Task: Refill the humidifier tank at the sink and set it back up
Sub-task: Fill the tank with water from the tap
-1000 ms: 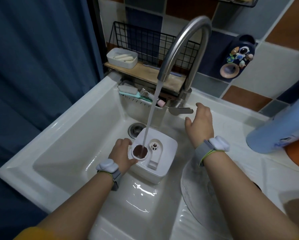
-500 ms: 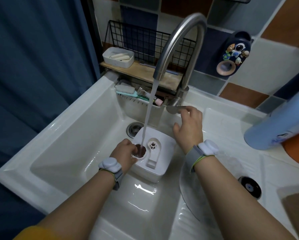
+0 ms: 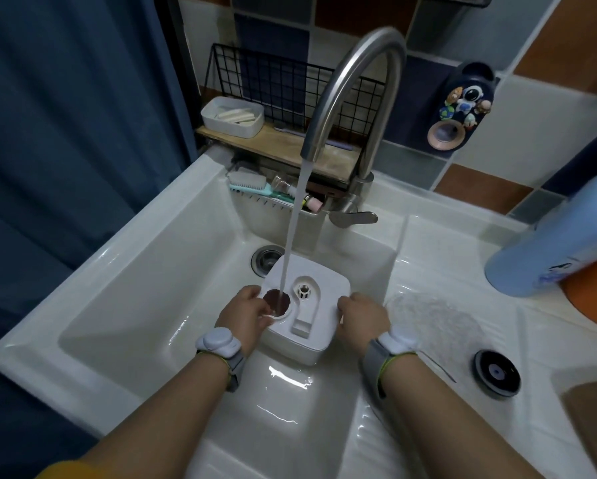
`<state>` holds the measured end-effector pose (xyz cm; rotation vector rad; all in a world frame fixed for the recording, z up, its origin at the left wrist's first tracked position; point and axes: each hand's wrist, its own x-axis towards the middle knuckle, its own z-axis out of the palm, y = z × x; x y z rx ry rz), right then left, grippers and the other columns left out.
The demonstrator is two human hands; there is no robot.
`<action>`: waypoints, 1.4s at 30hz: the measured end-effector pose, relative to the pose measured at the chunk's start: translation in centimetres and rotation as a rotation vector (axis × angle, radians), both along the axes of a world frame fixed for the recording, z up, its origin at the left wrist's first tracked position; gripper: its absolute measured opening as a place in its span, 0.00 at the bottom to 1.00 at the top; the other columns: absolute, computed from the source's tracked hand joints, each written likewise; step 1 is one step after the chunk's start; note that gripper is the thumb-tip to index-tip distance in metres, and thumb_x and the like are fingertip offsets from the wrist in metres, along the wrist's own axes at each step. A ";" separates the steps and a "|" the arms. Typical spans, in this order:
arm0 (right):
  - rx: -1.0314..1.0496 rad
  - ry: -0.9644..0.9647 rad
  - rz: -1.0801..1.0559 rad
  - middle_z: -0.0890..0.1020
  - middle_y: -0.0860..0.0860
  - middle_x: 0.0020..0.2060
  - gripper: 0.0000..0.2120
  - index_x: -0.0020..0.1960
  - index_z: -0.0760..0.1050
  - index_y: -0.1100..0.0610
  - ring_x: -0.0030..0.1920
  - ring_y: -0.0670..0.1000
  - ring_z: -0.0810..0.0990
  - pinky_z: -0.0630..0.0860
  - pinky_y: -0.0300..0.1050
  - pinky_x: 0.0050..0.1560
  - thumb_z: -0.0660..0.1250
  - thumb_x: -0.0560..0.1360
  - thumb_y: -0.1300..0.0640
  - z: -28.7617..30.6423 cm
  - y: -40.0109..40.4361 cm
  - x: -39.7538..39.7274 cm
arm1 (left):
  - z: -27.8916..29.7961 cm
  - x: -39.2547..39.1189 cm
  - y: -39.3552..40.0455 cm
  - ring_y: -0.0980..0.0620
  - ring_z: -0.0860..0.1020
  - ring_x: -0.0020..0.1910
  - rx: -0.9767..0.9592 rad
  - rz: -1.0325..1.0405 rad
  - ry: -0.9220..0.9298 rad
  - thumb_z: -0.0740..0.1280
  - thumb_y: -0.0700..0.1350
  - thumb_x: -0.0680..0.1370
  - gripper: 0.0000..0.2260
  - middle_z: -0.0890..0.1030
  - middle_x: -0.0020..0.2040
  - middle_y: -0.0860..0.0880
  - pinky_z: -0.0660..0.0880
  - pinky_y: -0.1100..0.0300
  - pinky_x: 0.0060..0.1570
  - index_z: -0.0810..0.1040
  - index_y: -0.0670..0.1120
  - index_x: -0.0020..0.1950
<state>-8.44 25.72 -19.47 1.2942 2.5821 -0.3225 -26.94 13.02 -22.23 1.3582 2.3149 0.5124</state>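
Observation:
The white square humidifier tank stands in the white sink under the steel gooseneck faucet. A stream of water falls from the spout into the tank's round fill hole. My left hand grips the tank's left side by the hole. My right hand holds the tank's right edge. The faucet lever points right, with no hand on it.
A round dark cap lies on the ribbed drainboard at right. A blue bottle lies at the right edge. The drain is behind the tank. A wire shelf with a soap dish and brushes sits behind the basin.
My right hand left the faucet lever, came down and took hold of the tank's right edge. Water keeps running into the hole; my left hand stays on the tank.

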 end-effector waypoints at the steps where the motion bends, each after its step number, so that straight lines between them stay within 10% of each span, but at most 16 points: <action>1: 0.068 -0.009 0.016 0.79 0.53 0.48 0.12 0.49 0.77 0.55 0.50 0.56 0.80 0.65 0.42 0.42 0.68 0.67 0.54 -0.5 -0.2 0.1 | -0.1 0.0 -0.1 0.46 0.73 0.64 0.000 0.010 -0.010 0.71 0.44 0.73 0.09 0.70 0.70 0.45 0.66 0.65 0.56 0.83 0.43 0.52; 6: 0.121 -0.006 0.022 0.72 0.47 0.20 0.18 0.21 0.71 0.54 0.19 0.48 0.72 0.55 0.36 0.32 0.74 0.36 0.50 -3.0 0.4 0.3 | 0.1 -0.2 0.2 0.49 0.71 0.67 -0.043 -0.005 -0.015 0.69 0.47 0.75 0.11 0.69 0.71 0.47 0.65 0.64 0.59 0.81 0.46 0.55; 38: 0.202 0.008 0.142 0.75 0.49 0.25 0.13 0.26 0.72 0.52 0.25 0.52 0.76 0.59 0.42 0.31 0.74 0.46 0.54 -2.3 -0.8 0.9 | 0.9 -0.3 0.7 0.49 0.75 0.61 -0.101 -0.041 0.029 0.69 0.49 0.74 0.10 0.72 0.68 0.48 0.67 0.64 0.53 0.81 0.46 0.53; 42: 0.126 0.095 0.085 0.79 0.55 0.46 0.10 0.45 0.78 0.57 0.48 0.58 0.79 0.68 0.46 0.40 0.68 0.64 0.58 -0.8 -0.3 0.6 | 0.9 -0.3 0.7 0.49 0.75 0.60 -0.103 -0.051 0.025 0.69 0.49 0.74 0.11 0.71 0.68 0.48 0.67 0.64 0.53 0.81 0.46 0.53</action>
